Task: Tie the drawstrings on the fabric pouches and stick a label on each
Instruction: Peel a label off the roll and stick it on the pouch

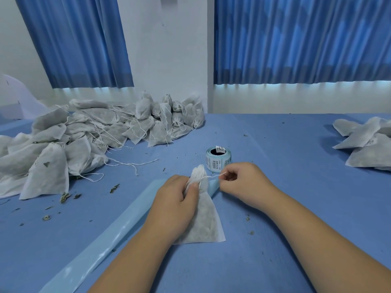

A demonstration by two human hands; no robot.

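The blue-covered bench (275, 208) fills the view, scattered with dried herb crumbs. At ten o'clock lies the big heap of filled pouches (84, 134), strings trailing loose, likely the stock waiting to be tied. At three o'clock a smaller stack of pouches (368, 142), one showing a label, looks like the finished lot, kept well apart so the two do not mix. A long pale-blue strip of label backing (118, 227) runs from seven o'clock toward the centre, passing under the work. The pouch being tied (206, 218) lies just below centre, its neck pointing to twelve. The left hand (177, 204) grips the gathered neck, thumb pressed on the bunched fabric, apparently to keep it closed. The right hand (243, 182), at the neck's three o'clock, is curled into a pinch. The label roll (218, 159) stands just beyond the neck at twelve, near for the sticking step. The white drawstring (211, 177) runs taut from neck to that pinch, as a knot needs.
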